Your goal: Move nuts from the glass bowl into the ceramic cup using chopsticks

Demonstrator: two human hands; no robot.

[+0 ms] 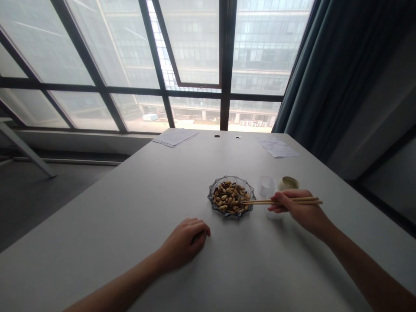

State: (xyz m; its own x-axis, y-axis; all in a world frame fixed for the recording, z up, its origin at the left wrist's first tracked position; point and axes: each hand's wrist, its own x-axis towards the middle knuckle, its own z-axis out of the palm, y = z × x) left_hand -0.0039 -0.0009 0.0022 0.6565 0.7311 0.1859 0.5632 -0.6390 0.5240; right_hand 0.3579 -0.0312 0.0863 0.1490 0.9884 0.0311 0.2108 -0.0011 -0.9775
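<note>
Wooden chopsticks (258,202) gripped in the right hand (300,210) reach over a glass dish (237,181).

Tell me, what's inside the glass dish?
A heap of tan and dark brown nuts fills the grey scalloped glass dish; they cover its bottom, so that cannot be seen.

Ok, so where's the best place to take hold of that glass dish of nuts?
Pinch the scalloped rim of the glass dish on its near left side, coming in with the left hand. That edge looks free, while the chopsticks in the right hand reach over the dish's right side.
</note>
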